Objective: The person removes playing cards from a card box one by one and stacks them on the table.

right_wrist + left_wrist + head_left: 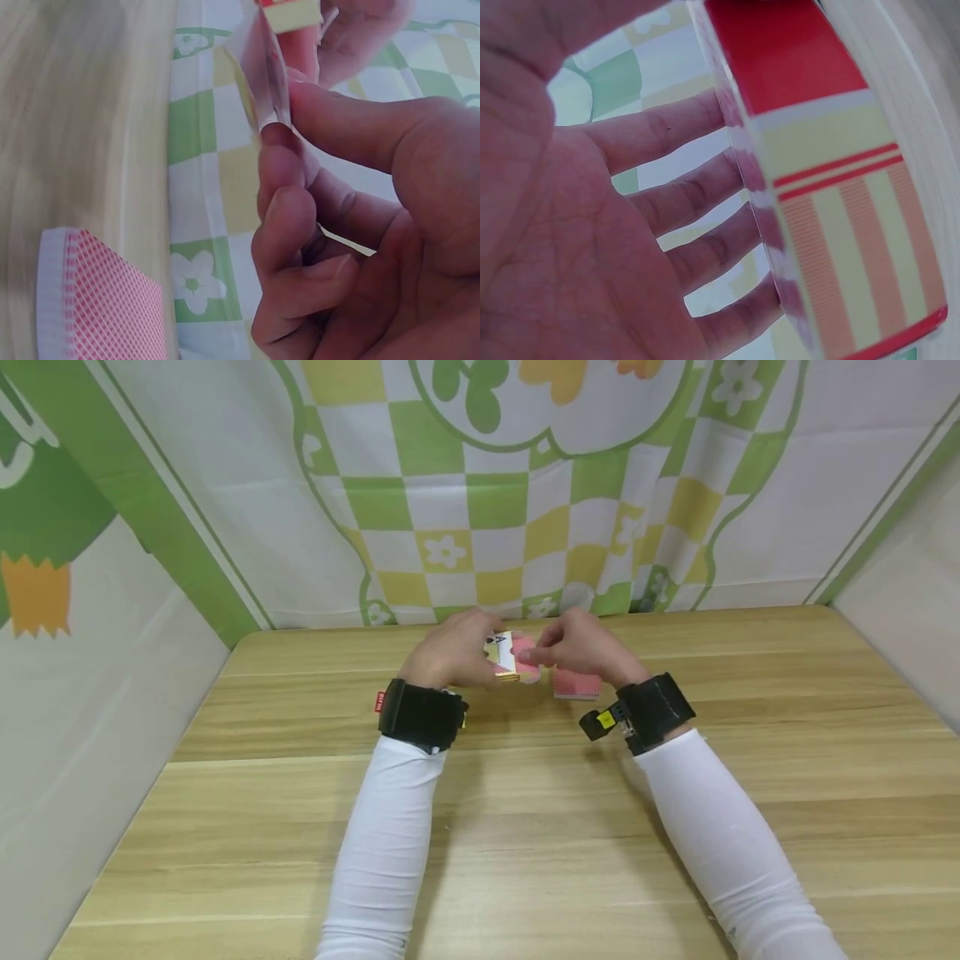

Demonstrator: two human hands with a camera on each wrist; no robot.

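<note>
My left hand (450,650) grips a small playing-card box (499,652) over the back part of the table. An ace is printed on its face in the head view. The left wrist view shows the box's red, cream and orange striped side (832,180), with the fingertips on its patterned face. My right hand (587,646) pinches the box's right end between thumb and finger. Up close in the right wrist view, that end is a thin pale flap (262,82). Below the right hand lies a deck of cards (576,683) with red patterned backs, stacked on the table.
The wooden table (510,843) ends at a hanging cloth (442,493) with green, yellow and white checks, just behind the hands. White fabric walls stand at the left and right. Black straps with small cameras sit on both wrists.
</note>
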